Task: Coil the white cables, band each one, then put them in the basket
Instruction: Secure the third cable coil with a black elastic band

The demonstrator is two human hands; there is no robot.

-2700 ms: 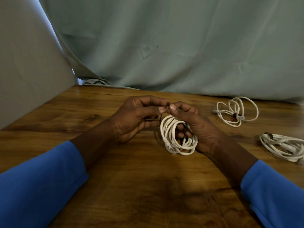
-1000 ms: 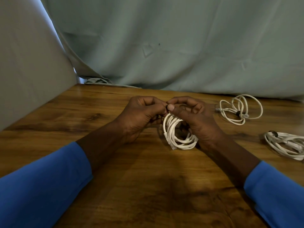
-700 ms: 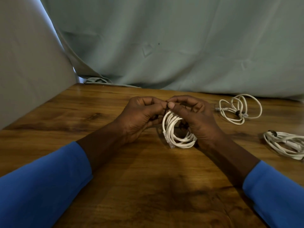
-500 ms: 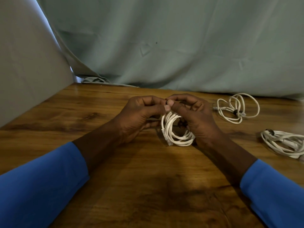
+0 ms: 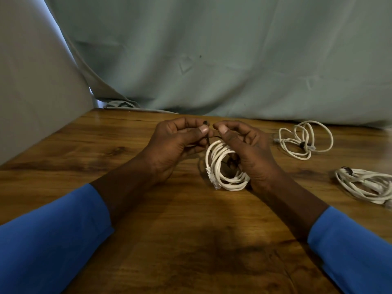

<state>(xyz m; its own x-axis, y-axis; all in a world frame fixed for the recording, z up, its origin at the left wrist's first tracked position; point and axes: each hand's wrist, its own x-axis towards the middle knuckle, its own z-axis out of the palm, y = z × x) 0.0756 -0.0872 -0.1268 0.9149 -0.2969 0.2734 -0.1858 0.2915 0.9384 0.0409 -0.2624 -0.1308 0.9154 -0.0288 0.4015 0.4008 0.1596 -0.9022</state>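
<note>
Above the table (image 5: 191, 240), left hand (image 5: 176, 145) pinches a dark band (image 5: 209, 139) — right hand (image 5: 248, 149) grips the coiled cable (image 5: 218, 166).

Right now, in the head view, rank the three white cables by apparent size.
Largest, too close to rank: loosely looped cable at the back and cable at the right edge, which is cropped.
Smallest: coil in the right hand, partly hidden.
</note>
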